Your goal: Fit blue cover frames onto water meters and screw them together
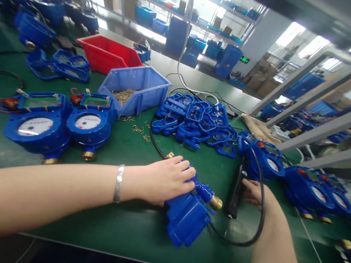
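My left hand (171, 180) is wrapped over a blue meter body (189, 218) that lies tilted on the green table, its brass threaded end (216, 202) pointing right. At the right, my right hand (253, 193) has its fingers on a black cylindrical tool (236, 192), which stands roughly upright in view beside the blue meters. A black cable (262, 219) loops around my right wrist. Several blue frames (198, 119) are piled beyond my left hand. Two meters with white dials (88, 121) sit at the left.
A blue bin (148, 92) holds small brass screws, with loose screws (138, 129) on the table (105, 223) before it. Behind it stands a red bin (107, 54). More meters (317, 193) line the right side, near slanted metal bars (343, 120).
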